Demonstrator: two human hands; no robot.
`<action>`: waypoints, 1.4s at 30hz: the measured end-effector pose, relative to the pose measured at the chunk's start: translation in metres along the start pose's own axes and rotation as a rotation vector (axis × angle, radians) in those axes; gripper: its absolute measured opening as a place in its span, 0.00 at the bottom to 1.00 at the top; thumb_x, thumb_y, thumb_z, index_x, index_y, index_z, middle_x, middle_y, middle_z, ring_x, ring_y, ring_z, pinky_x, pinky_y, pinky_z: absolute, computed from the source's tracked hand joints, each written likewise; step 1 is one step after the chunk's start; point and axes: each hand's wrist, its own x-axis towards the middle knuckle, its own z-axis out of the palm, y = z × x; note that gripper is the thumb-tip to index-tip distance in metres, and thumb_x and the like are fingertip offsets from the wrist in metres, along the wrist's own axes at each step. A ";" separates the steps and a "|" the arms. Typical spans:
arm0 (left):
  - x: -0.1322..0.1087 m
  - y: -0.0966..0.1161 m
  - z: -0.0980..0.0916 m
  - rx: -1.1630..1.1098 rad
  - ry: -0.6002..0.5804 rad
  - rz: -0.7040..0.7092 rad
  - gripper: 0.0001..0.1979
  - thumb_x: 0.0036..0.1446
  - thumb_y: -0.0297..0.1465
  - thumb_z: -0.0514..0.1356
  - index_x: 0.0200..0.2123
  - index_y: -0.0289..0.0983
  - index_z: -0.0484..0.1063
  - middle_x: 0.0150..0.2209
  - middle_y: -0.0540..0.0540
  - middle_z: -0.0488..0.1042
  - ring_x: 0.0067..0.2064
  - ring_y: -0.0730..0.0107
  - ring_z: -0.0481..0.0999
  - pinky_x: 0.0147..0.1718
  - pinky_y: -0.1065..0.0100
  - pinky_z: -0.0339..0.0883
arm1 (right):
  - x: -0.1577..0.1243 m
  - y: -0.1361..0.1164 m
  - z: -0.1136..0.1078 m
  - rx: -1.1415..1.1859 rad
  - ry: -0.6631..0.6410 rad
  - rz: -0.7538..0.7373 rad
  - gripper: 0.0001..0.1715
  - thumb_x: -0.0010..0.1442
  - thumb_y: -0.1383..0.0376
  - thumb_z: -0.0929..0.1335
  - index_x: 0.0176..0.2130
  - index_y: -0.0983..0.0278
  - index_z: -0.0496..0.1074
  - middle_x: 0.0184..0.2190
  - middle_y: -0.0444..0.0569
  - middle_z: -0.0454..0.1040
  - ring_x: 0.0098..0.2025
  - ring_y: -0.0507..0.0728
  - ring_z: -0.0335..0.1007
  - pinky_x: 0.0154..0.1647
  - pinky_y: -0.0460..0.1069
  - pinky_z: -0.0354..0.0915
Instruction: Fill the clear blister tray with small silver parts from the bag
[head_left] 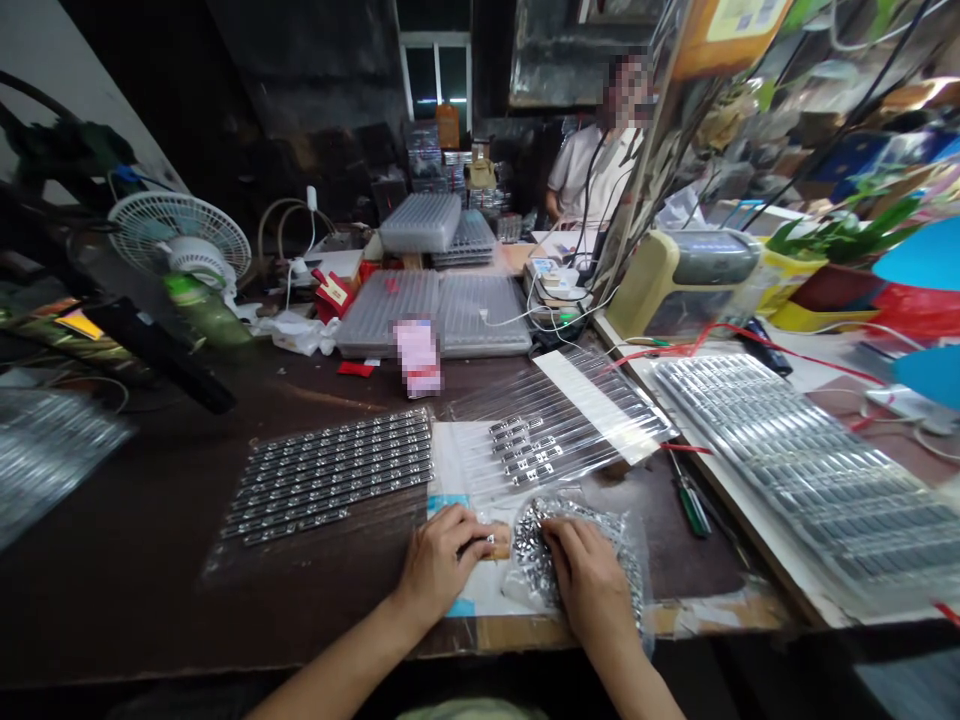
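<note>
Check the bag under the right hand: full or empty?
Not empty: small shiny parts show in the bag under the right hand; how full, I cannot tell.

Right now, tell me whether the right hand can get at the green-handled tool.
Probably yes: the right hand is at the bag of small metal parts, and the green-handled tool lies uncovered to the bag's right, with tabletop showing between.
</note>
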 end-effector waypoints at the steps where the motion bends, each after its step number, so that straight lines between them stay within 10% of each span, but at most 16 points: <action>1: 0.000 0.000 0.000 0.004 -0.001 0.003 0.07 0.54 0.27 0.63 0.36 0.43 0.78 0.33 0.48 0.74 0.36 0.66 0.74 0.35 0.68 0.67 | 0.000 0.000 0.000 0.007 0.005 -0.007 0.12 0.66 0.65 0.58 0.38 0.62 0.69 0.32 0.46 0.73 0.35 0.53 0.67 0.37 0.48 0.61; 9: 0.001 0.000 -0.001 -0.073 0.012 0.001 0.05 0.55 0.26 0.62 0.34 0.39 0.78 0.32 0.47 0.74 0.36 0.66 0.74 0.35 0.68 0.67 | 0.003 -0.002 -0.007 0.021 0.014 -0.016 0.11 0.65 0.65 0.60 0.42 0.61 0.70 0.33 0.45 0.75 0.35 0.53 0.68 0.38 0.49 0.60; 16: 0.006 -0.015 -0.010 -0.309 0.252 -0.109 0.05 0.57 0.30 0.60 0.34 0.37 0.76 0.33 0.46 0.74 0.35 0.68 0.73 0.34 0.70 0.66 | 0.014 -0.031 0.011 0.185 -0.145 0.062 0.06 0.61 0.65 0.65 0.34 0.60 0.72 0.30 0.42 0.75 0.34 0.53 0.68 0.36 0.49 0.57; 27: 0.004 -0.016 -0.009 -0.282 0.172 -0.092 0.07 0.57 0.31 0.59 0.35 0.39 0.77 0.33 0.46 0.74 0.34 0.67 0.74 0.32 0.69 0.67 | 0.015 -0.043 0.024 0.085 -0.169 0.030 0.07 0.59 0.63 0.68 0.38 0.51 0.76 0.35 0.43 0.74 0.37 0.54 0.64 0.36 0.50 0.54; 35: 0.003 -0.018 -0.008 -0.251 0.127 -0.106 0.08 0.57 0.32 0.58 0.36 0.39 0.77 0.34 0.45 0.75 0.37 0.65 0.75 0.33 0.69 0.68 | -0.003 -0.002 -0.020 -0.133 -0.161 -0.152 0.19 0.63 0.57 0.63 0.52 0.59 0.68 0.46 0.48 0.74 0.46 0.58 0.64 0.44 0.52 0.57; 42: 0.004 -0.016 -0.008 -0.249 0.109 -0.110 0.08 0.58 0.32 0.57 0.36 0.39 0.77 0.34 0.45 0.75 0.37 0.66 0.75 0.34 0.69 0.68 | -0.005 -0.007 -0.033 -0.041 -0.178 -0.059 0.10 0.64 0.62 0.62 0.33 0.58 0.71 0.30 0.43 0.72 0.36 0.53 0.65 0.39 0.49 0.57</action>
